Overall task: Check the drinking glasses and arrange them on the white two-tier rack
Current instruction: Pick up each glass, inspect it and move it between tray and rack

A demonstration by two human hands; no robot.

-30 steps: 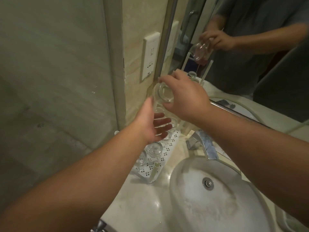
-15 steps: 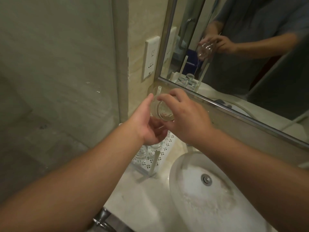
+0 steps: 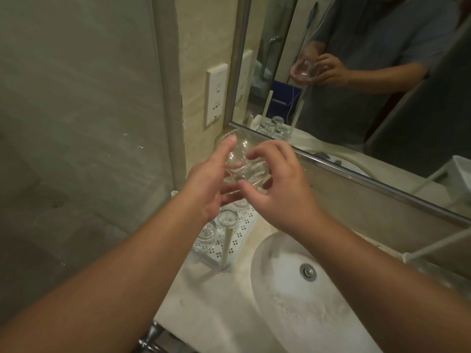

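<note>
Glass now tilted between 2 hands.

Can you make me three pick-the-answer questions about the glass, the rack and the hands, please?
1. Where is the rack?
A. inside the sink
B. on the counter left of the sink
C. hanging on the mirror

2. What colour is the rack?
A. white
B. red
C. black

3. How is the held glass being held?
A. by the left hand only
B. by nobody, it stands on the counter
C. between both hands

Answers:
1 B, since the rack stands on the counter beside the sink, to its left.
2 A, since its dotted tray and posts are white.
3 C, since the left hand and the right hand both have fingers on the glass, up above the rack.
</note>
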